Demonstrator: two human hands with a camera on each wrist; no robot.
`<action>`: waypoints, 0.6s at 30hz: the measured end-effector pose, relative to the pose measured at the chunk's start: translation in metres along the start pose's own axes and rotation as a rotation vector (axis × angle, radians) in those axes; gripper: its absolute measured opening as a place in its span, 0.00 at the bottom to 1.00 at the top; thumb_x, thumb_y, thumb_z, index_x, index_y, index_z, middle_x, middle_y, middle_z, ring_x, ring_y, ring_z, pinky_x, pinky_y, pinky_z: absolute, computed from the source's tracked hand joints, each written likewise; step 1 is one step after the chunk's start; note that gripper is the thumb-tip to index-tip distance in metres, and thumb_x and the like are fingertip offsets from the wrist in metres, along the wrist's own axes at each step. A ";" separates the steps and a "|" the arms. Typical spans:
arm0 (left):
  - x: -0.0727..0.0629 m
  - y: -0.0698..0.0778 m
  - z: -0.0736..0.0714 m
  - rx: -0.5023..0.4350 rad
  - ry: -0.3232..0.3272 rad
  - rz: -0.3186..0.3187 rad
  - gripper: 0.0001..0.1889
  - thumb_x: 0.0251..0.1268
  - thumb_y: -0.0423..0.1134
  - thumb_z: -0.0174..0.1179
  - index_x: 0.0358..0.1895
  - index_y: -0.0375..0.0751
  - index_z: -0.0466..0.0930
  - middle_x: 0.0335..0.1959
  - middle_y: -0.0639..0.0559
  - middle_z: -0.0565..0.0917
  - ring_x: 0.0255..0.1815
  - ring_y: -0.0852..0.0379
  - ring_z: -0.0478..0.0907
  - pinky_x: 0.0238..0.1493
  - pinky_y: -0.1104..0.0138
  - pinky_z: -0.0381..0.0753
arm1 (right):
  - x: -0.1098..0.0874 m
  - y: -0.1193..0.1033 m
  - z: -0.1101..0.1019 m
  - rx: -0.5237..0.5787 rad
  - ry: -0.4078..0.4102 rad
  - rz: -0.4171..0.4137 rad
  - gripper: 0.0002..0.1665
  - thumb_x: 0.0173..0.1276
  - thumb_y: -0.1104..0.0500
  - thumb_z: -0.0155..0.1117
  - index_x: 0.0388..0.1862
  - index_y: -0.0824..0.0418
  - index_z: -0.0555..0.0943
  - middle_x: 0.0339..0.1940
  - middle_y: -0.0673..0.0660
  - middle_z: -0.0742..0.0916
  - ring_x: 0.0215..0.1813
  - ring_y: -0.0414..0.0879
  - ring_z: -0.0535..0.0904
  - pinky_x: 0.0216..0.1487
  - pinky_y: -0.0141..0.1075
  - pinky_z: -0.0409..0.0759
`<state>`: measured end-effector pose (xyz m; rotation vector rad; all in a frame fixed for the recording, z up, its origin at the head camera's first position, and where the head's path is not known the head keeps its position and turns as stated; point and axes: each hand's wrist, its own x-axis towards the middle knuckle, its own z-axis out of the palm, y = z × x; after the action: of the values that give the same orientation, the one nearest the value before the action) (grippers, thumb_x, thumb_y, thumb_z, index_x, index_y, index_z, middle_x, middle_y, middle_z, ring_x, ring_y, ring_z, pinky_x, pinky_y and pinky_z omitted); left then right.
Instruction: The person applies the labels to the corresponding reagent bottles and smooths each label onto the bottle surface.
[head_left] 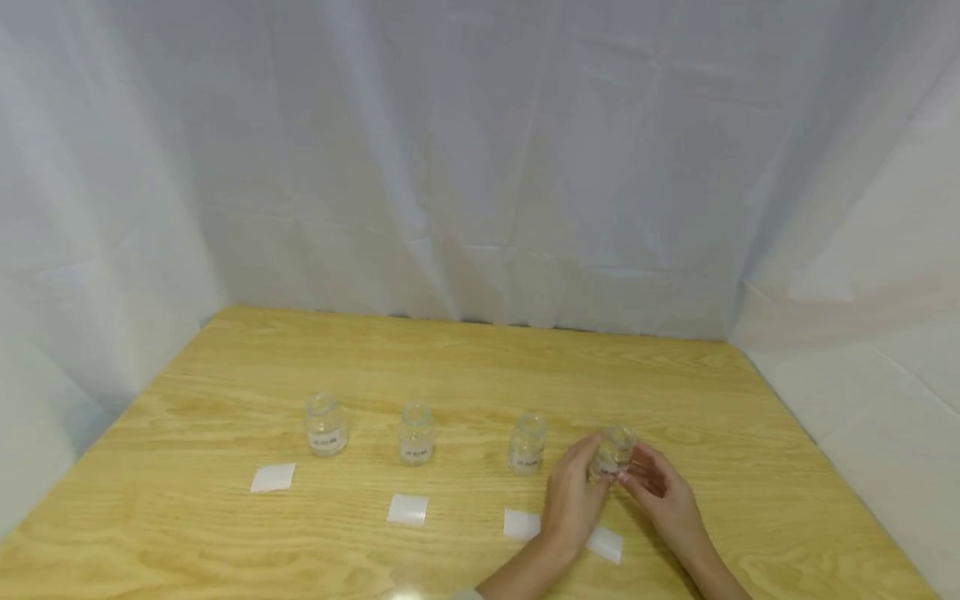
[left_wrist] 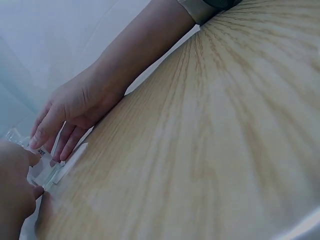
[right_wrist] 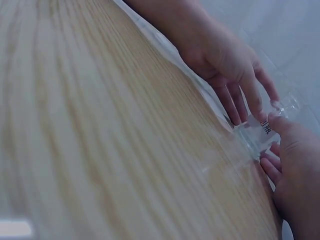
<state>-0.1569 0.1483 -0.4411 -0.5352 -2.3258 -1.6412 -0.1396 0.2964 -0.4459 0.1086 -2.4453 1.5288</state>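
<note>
Both hands are at a small clear glass jar (head_left: 617, 446) at the right end of a row of jars. Its white label (right_wrist: 264, 129) with dark printed characters shows in the right wrist view. From the left side, my left hand (head_left: 573, 500) holds the jar, its fingers at the glass and label. My right hand (head_left: 669, 500) holds it from the right, with the thumb on the label's front in the right wrist view. The jar's base is at the table top, and its mouth has no lid. Fingers hide part of the glass.
Three similar labelled glass jars, one left (head_left: 326, 427), one middle (head_left: 416, 435) and one nearer (head_left: 527, 446), stand on the wooden table (head_left: 225, 542). White paper pieces (head_left: 273, 477) lie before the row; my left hand partly covers some. White sheeting (head_left: 480, 167) surrounds the table's back and sides.
</note>
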 end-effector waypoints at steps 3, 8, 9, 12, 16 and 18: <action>0.001 -0.001 0.001 -0.035 -0.001 -0.003 0.27 0.52 0.29 0.65 0.59 0.44 0.73 0.53 0.48 0.77 0.46 0.58 0.77 0.43 0.76 0.75 | 0.000 0.002 0.000 -0.014 0.010 -0.017 0.27 0.64 0.60 0.62 0.60 0.67 0.69 0.52 0.64 0.79 0.48 0.39 0.76 0.46 0.25 0.74; 0.003 -0.004 0.001 -0.102 -0.002 0.001 0.25 0.52 0.27 0.63 0.57 0.41 0.74 0.50 0.47 0.79 0.48 0.56 0.77 0.46 0.75 0.74 | 0.000 0.005 -0.001 0.025 0.028 -0.010 0.22 0.64 0.62 0.61 0.56 0.68 0.72 0.48 0.64 0.81 0.44 0.37 0.78 0.44 0.27 0.77; 0.003 -0.004 0.001 -0.118 -0.006 0.001 0.24 0.53 0.26 0.62 0.57 0.41 0.74 0.51 0.47 0.78 0.50 0.55 0.76 0.47 0.75 0.73 | 0.000 0.006 -0.002 0.029 0.029 -0.001 0.22 0.64 0.62 0.61 0.55 0.68 0.72 0.48 0.64 0.81 0.44 0.37 0.78 0.43 0.27 0.77; 0.003 -0.004 -0.001 -0.162 -0.029 -0.015 0.23 0.56 0.24 0.59 0.56 0.40 0.74 0.52 0.46 0.78 0.52 0.53 0.74 0.48 0.75 0.72 | 0.001 0.006 -0.002 0.030 0.024 0.029 0.22 0.65 0.60 0.61 0.55 0.68 0.73 0.48 0.65 0.81 0.43 0.37 0.78 0.43 0.27 0.77; 0.004 -0.004 -0.003 -0.196 -0.045 -0.040 0.21 0.58 0.25 0.57 0.56 0.40 0.74 0.52 0.47 0.77 0.53 0.53 0.74 0.48 0.75 0.72 | 0.002 0.006 -0.004 0.026 0.011 0.054 0.22 0.65 0.58 0.60 0.55 0.68 0.73 0.50 0.64 0.80 0.45 0.37 0.78 0.44 0.27 0.76; 0.005 -0.003 -0.003 -0.212 -0.045 -0.055 0.20 0.58 0.25 0.58 0.55 0.40 0.75 0.52 0.47 0.77 0.53 0.53 0.74 0.49 0.74 0.72 | 0.003 0.005 -0.005 0.044 0.004 0.063 0.22 0.66 0.58 0.60 0.55 0.68 0.73 0.50 0.65 0.80 0.44 0.37 0.78 0.44 0.28 0.77</action>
<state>-0.1629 0.1452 -0.4402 -0.5601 -2.2286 -1.9341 -0.1429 0.3038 -0.4473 0.0368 -2.4348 1.6085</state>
